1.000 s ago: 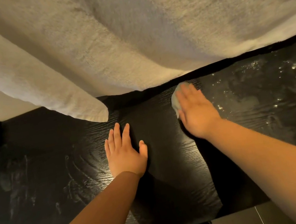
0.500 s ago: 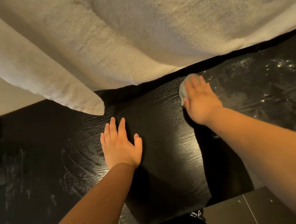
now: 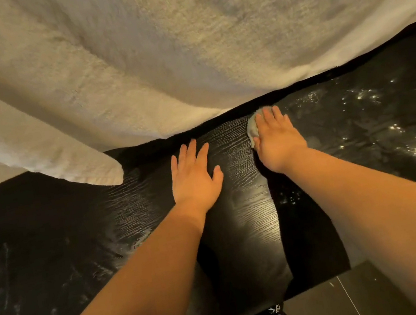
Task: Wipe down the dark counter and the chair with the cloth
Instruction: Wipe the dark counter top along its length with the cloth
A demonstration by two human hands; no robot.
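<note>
The dark wood-grain counter [image 3: 241, 222] fills the lower half of the view, with wet glints on its right part. My right hand [image 3: 276, 141] lies flat with straight fingers on a small pale cloth [image 3: 252, 130], pressing it against the counter near the far edge. Only the cloth's left rim shows past my fingers. My left hand [image 3: 195, 178] rests flat on the counter, fingers spread, a little left of and nearer than the right one. No chair is in view.
A large cream towel [image 3: 184, 52] hangs over the counter's far edge and covers the upper half of the view; one corner [image 3: 102, 171] droops at the left. Dark floor tiles [image 3: 341, 299] show below the counter's near edge.
My right hand has slid the cloth farther away toward the counter's back edge under the towel. My left hand has stayed flat in about the same spot.
</note>
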